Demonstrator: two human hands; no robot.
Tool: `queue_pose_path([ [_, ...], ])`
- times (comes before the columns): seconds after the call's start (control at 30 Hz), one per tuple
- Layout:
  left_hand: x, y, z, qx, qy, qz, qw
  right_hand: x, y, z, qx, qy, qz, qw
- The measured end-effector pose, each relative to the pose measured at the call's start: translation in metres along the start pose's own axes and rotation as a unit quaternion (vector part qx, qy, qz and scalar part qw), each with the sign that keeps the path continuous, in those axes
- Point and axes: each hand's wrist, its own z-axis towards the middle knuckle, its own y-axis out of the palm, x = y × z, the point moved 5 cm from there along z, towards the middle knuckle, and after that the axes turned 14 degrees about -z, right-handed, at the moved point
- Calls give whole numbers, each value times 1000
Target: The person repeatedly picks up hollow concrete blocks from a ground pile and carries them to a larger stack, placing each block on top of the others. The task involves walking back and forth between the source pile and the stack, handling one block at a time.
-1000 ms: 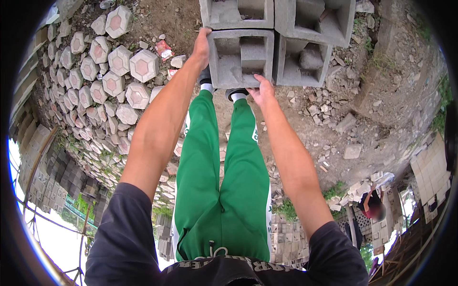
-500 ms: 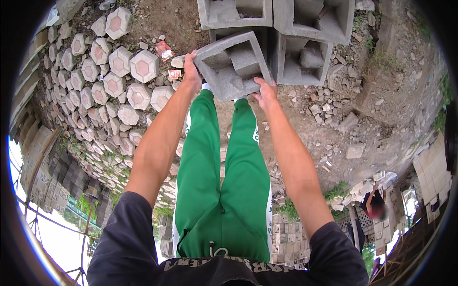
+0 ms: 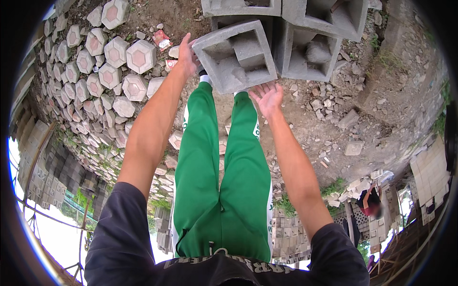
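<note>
A grey hollow concrete block (image 3: 233, 58) with a square opening lies tilted against the other blocks, close in front of my feet. By its left side is my left hand (image 3: 187, 56), fingers stretched and no longer wrapped round the edge. My right hand (image 3: 268, 98) lies palm up at the near right corner, its fingers spread. Some of those fingertips sit close under the block's lower edge; whether they touch it I cannot tell.
More hollow concrete blocks stand behind and to the right: one at the far side (image 3: 241, 5), one at the upper right (image 3: 350, 21), one lower (image 3: 329, 62). Hexagonal pavers (image 3: 141, 56) cover the left ground. Rubble (image 3: 349, 119) lies right. A person (image 3: 371, 200) is at lower right.
Both hands have let go of the block's sides and opened. The block has settled slightly away from me, against the others. My right hand has turned palm up.
</note>
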Motion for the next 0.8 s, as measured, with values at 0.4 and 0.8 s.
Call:
queue_pose_path([
  [0.4, 46, 38, 19, -7, -75, 370, 926, -3, -10, 60, 103, 88, 5, 991],
  [0.8, 29, 82, 34, -26, 21, 539, 842, -14, 17, 73, -41, 30, 116, 992],
])
